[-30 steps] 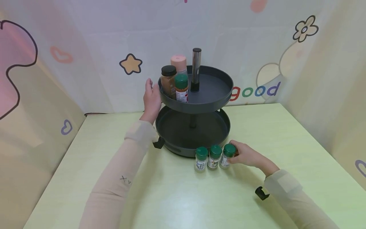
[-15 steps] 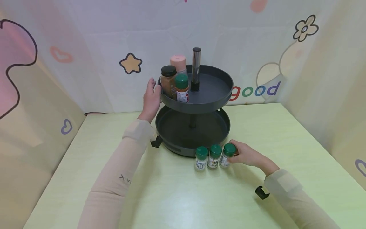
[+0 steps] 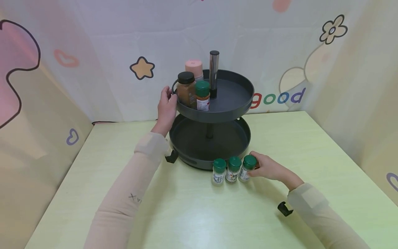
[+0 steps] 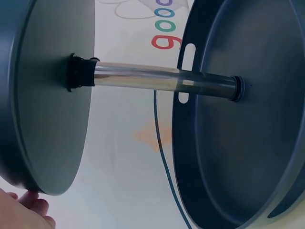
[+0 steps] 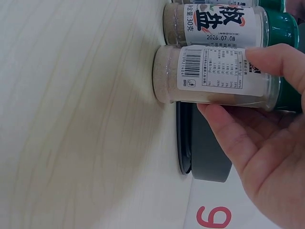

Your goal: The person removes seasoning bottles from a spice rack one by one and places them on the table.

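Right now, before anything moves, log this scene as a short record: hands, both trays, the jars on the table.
left hand: touches the left rim of the upper tray
right hand: holds the rightmost jar between thumb and fingers
row on the table: left jar, middle jar, rightmost jar, all green-capped
middle jar's label: date reads 2026.07.08
upper tray's load: brown jar with a black lid, green-capped jar with orange contents, pink-capped container, all left of the metal pole
lower tray: under the upper tray, behind the row
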Tool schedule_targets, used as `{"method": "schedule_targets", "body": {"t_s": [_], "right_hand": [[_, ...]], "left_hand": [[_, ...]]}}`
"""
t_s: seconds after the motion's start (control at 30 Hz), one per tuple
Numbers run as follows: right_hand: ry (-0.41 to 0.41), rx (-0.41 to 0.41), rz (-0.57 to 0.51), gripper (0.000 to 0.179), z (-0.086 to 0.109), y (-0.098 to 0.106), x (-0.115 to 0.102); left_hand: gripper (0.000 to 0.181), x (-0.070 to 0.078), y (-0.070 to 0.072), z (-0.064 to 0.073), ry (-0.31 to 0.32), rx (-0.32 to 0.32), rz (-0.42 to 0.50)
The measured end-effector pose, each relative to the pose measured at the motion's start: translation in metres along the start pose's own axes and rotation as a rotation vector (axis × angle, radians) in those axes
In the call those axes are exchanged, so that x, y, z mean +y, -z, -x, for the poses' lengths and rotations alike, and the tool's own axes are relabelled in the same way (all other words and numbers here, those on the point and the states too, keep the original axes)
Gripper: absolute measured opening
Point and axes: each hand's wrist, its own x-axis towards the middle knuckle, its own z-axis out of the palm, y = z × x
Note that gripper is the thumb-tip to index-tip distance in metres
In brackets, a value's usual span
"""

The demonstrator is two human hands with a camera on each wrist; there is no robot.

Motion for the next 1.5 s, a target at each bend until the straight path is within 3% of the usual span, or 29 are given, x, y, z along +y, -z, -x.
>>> {"method": "schedule_targets", "body": {"t_s": [0.4, 0.87, 1.5], "right_hand": [[0.001, 0.003, 0.004, 0.032, -0.001, -0.001, 0.002], [0.001, -0.002, 0.000, 0.033, -0.001, -0.001, 0.000], [0.004, 0.000, -0.007, 0.032, -0.001, -0.002, 0.000]], "left_hand": [[0.052, 0.001, -0.004, 0.012, -0.047, 0.049, 0.011], [0.055, 0.004, -0.012, 0.027, -0.082, 0.103, -0.068], [0.060, 0.004, -0.017, 0.049, -0.126, 0.066, -0.151]]}}
